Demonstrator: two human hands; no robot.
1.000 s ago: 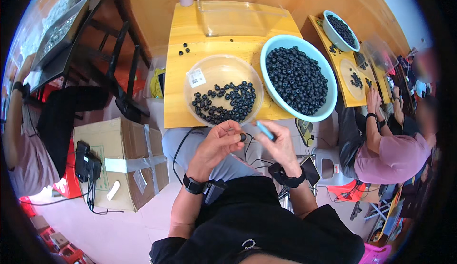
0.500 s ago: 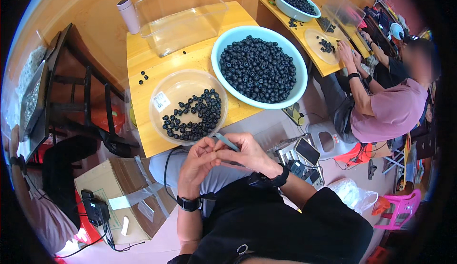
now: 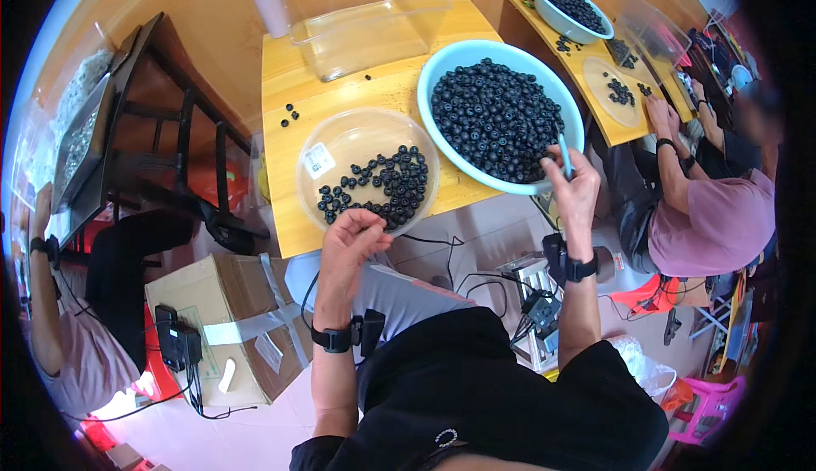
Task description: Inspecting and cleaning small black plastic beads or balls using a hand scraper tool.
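My left hand (image 3: 353,240) is at the near rim of a round clear plastic tray (image 3: 319,131), thumb and fingertips pinched together. Whatever sits in that pinch, if anything, is hidden. Small black round parts (image 3: 406,180), some showing a hole in the middle, lie spread over the tray's near right. Over at the right, my right hand (image 3: 578,186) grips a slim teal tool (image 3: 563,155), its working end unclear. These fingers reach over the rim of a light blue basin (image 3: 438,70) and touch the black parts (image 3: 497,118) heaped inside.
A clear rectangular bin (image 3: 365,42) and a pink tumbler (image 3: 269,8) stand at the table's back. Several loose parts (image 3: 290,115) lie left of the tray. A co-worker (image 3: 705,216) sits at another table on the right. A cardboard box (image 3: 225,326) is at lower left.
My hands were together before my lap, working with the teal tool. They have parted: the left moved to the tray's rim, the right carried the tool to the basin. The view shifted somewhat.
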